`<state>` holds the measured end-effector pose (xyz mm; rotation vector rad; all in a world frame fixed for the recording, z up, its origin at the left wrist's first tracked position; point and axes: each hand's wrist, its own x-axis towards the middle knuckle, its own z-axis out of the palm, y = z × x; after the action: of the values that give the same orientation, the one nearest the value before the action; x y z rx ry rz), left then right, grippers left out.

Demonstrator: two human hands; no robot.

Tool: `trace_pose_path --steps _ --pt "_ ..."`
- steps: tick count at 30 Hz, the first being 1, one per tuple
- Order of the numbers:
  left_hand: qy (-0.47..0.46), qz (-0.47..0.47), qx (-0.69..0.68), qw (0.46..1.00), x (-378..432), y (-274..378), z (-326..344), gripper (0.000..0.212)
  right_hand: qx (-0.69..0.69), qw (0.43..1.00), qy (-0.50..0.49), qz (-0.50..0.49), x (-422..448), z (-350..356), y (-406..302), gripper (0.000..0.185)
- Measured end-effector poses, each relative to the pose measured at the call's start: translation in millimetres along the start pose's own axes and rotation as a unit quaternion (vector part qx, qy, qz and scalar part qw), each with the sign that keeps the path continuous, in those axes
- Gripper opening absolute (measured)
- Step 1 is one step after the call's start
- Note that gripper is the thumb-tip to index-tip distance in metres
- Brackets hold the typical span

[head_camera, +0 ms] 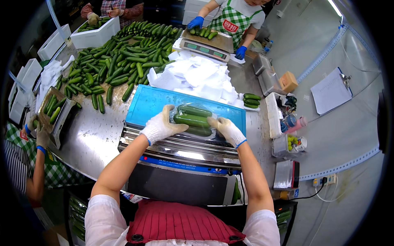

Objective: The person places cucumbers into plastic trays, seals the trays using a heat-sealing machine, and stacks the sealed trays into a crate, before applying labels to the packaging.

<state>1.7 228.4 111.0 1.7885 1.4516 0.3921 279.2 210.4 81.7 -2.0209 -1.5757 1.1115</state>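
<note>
Several cucumbers (194, 120) lie side by side in clear plastic film, held between my hands over the film wrapping machine (181, 150). My left hand (163, 124), in a white knit glove, grips the pack's left end, its thumb reaching over the lower cucumbers. At the right end, my gloved right hand (227, 129) has its fingers bent onto the film and the cucumber tips. Behind the pack is the machine's blue top panel (154, 98). Metal rollers run beneath both wrists.
Loose cucumbers (117, 64) pile up at the back left, beside white paper sheets (197, 75). A co-worker's blue-gloved hand (195, 23) touches cucumbers on a scale (204, 50). Another co-worker sits left by a second scale (55, 113). Wrapped cucumbers (251, 101) lie right, near a white foam box (272, 115).
</note>
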Motion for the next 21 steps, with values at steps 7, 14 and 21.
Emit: trace_pose_path --steps 7,14,21 --pt "0.085 0.029 -0.034 0.995 -0.6 -11.7 23.9 0.100 0.281 0.957 0.045 -0.057 -37.6 18.7 -20.9 0.065" --pt "0.127 0.002 -0.179 0.976 -21.4 -3.0 15.5 0.081 0.414 0.909 0.038 0.029 -44.6 26.2 -27.3 0.073" --pt "0.059 -0.028 -0.237 0.969 -136.9 -14.5 40.7 0.066 0.361 0.931 0.050 0.013 -170.2 56.5 8.0 0.070"
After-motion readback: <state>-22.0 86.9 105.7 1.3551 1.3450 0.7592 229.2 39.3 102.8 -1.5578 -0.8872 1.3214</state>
